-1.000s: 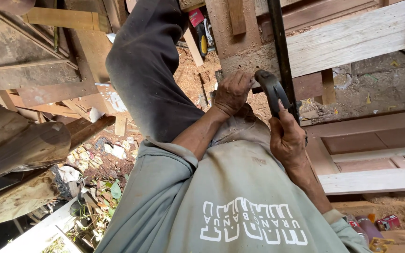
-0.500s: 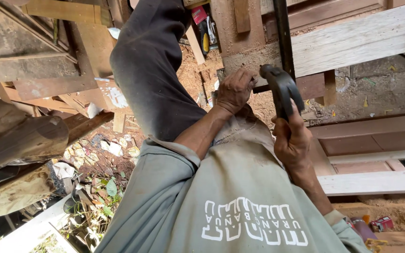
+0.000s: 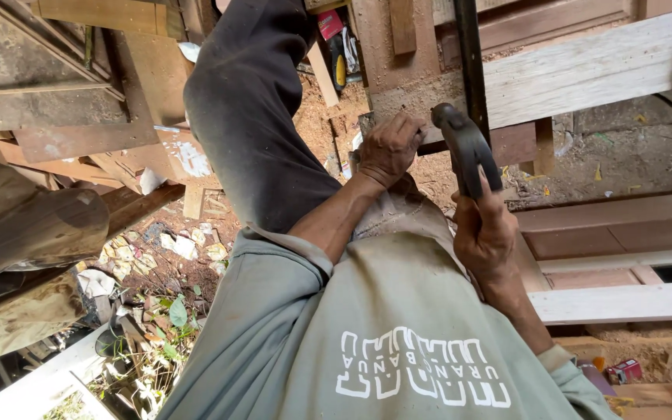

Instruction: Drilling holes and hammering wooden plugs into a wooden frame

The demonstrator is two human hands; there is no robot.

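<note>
**Steadying the workpiece and raising the hammer**

The right hand (image 3: pixel 485 233) is closed around a hammer (image 3: pixel 467 148), whose dark, rounded metal head is lifted above the fist. The left hand (image 3: pixel 389 146) is clenched, knuckles up, pressed against a pale plank (image 3: pixel 585 74); what the fingers pinch is hidden. For a clean blow, keep the left fingers low and clear of the strike line, hold the handle firmly, and bring the head down square.

Materials: the plank is rough-sawn, light and dusty. A black metal bar (image 3: pixel 470 54) stands upright just behind the hammer. Reddish boards (image 3: pixel 616 225) lie near the right forearm. Sawdust (image 3: pixel 328 117) covers the ground.
</note>
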